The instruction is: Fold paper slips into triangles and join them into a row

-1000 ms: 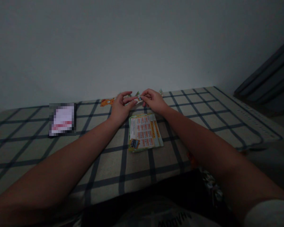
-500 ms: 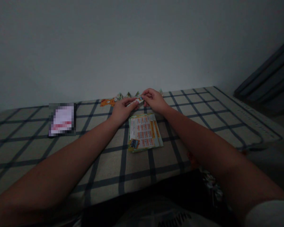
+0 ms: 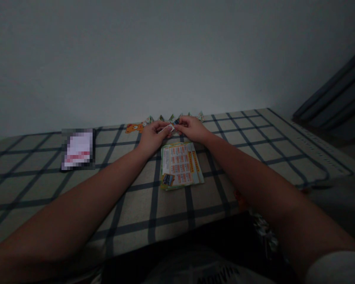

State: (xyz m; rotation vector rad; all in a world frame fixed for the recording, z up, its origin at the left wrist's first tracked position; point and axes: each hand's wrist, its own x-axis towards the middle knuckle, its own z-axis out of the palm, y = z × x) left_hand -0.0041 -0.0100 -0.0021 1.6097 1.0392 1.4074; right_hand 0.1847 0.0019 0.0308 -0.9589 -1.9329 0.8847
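Between both hands is a small folded piece of printed paper (image 3: pixel 172 127), mostly covered by the fingers. My left hand (image 3: pixel 154 136) pinches its left side, thumb on top. My right hand (image 3: pixel 192 128) has thumb and fingers closed on its right end, where a dark printed patch shows. Just nearer to me lies a stack of printed paper sheets (image 3: pixel 179 165) with orange and yellow blocks of text. Behind the hands, along the wall, stand several pointed folded paper pieces (image 3: pixel 160 118), partly hidden by the fingers.
A checked cloth (image 3: pixel 112 221) covers the table, with a printed orange bear (image 3: pixel 133 128) near its back edge. To the left lies a blurred pink-and-white item (image 3: pixel 78 148) with a dark edge. A pale wall (image 3: pixel 177 55) rises behind. Dark curtain folds (image 3: pixel 340 90) hang at the right.
My right hand has come down and a little nearer, uncovering more folded pieces behind it. The held paper looks more compact, its right end turned to a dark printed side. The left hand hardly moved.
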